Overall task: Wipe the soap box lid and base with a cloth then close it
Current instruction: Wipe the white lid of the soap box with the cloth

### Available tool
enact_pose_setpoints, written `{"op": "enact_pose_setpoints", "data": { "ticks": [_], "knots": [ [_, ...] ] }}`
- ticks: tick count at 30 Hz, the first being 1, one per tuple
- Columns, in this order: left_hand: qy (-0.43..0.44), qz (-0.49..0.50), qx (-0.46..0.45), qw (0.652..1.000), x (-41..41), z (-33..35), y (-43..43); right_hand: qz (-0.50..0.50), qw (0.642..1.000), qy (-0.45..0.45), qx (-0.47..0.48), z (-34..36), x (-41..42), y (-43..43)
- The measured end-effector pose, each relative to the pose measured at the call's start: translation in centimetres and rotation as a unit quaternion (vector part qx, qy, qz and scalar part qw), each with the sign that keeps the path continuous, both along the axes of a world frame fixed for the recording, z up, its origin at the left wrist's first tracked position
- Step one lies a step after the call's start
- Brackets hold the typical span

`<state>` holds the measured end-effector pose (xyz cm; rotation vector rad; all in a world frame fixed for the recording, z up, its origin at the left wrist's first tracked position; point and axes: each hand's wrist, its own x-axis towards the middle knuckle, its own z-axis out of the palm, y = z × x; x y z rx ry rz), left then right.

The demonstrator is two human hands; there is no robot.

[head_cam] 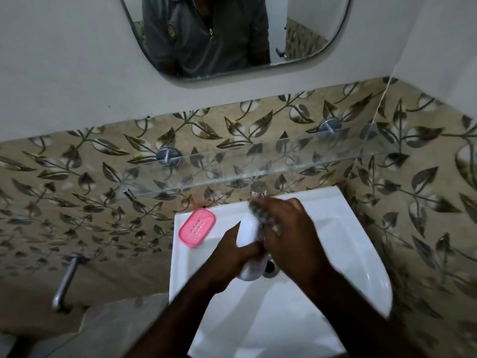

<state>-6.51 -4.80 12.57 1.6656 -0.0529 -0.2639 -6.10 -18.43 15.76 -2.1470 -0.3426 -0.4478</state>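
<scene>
Over the sink bowl my left hand (236,250) grips a white soap box lid (249,232), holding it upright by its lower end. My right hand (286,228) holds a greyish cloth (259,210) bunched against the lid's upper right side; the cloth is blurred and mostly hidden by my fingers. The pink soap box base (197,227), with slots in its floor, lies on the sink's back left corner, apart from both hands.
The white sink (343,244) has a chrome tap (258,189) at the back and a drain (271,267) under the lid. A glass shelf (258,161) juts out above the tap. A metal pipe (64,282) sticks from the tiled wall at left. A mirror (232,34) hangs above.
</scene>
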Motion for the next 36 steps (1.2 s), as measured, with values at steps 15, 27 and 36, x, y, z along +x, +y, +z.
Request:
{"op": "enact_pose_setpoints", "data": {
  "ticks": [15, 27, 36],
  "knots": [
    [-0.160, 0.000, 0.140, 0.977, 0.3, 0.9, 1.0, 0.122, 0.973, -0.123, -0.153, -1.0, -1.1, 2.1],
    [-0.193, 0.023, 0.127, 0.973, 0.1, 1.4, 0.8, 0.118, 0.983, -0.122, -0.072, -1.1, -0.2, 0.8],
    [-0.221, 0.036, 0.141, 0.964, -0.1, 2.4, 0.7, 0.126, 0.974, -0.170, -0.074, -1.1, -0.7, 1.4]
  ]
}}
